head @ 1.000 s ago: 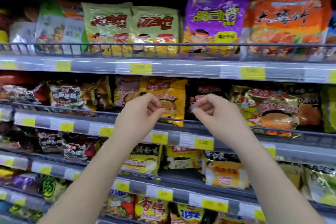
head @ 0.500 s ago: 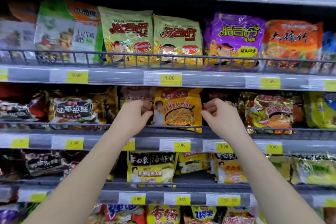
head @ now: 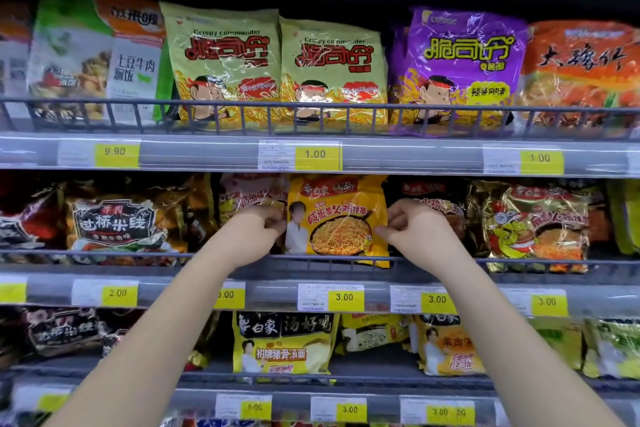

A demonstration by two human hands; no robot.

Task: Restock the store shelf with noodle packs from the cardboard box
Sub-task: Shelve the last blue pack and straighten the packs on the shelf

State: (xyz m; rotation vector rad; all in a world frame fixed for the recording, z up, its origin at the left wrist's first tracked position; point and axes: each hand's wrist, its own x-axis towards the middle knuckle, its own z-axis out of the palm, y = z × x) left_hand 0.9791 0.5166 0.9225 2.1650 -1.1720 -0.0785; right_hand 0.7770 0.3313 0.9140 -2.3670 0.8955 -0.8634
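The wire-fronted store shelf [head: 104,255] holds a yellow noodle pack [head: 337,218] upright among neighbouring packs [head: 533,225]

Your left forearm [head: 156,340] and right forearm [head: 519,340] are both bare along all the length in view, from the lower edge of the picture up to the wrists. Each is slim and smooth in outline and narrows evenly toward the wrist. Your left hand [head: 254,236] is bare across its back and fingers. Your right hand [head: 415,236] is likewise bare. Its knuckles show as a row of rounded ridges, with plain creases between the fingers. Fingernails on both hands are too small and blurred to report. Your upper arms and any clothing lie outside the picture.
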